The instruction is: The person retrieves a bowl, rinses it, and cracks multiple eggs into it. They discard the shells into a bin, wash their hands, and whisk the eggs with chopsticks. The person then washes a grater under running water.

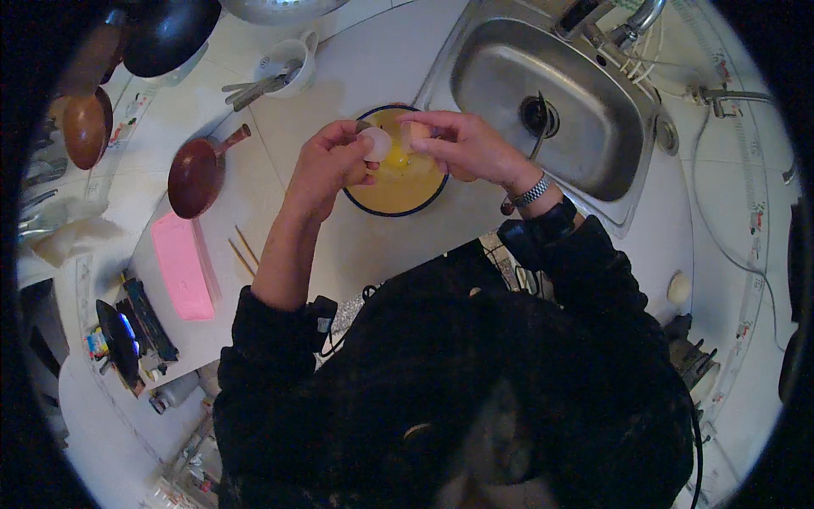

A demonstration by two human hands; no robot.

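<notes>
Over a yellow bowl with a dark blue rim (395, 198), I hold the two parts of a cracked egg. My left hand (331, 162) grips one eggshell half (377, 144), its pale inside turned up. Between the fingers of my right hand (467, 143) is the other shell half (414, 132), brownish on the outside. A bright egg yolk (399, 157) shows between and just below the shells. Whether it rests in the bowl or is still falling, I cannot tell. My hands and the shells hide the bowl's upper part.
To the right is a steel sink (502, 57) with a long-handled utensil (540, 130) in it. On the left are a pink plastic box (184, 267), wooden chopsticks (243, 248) and a small reddish-brown pan (196, 178). A white mug (299, 63) holding utensils stands behind.
</notes>
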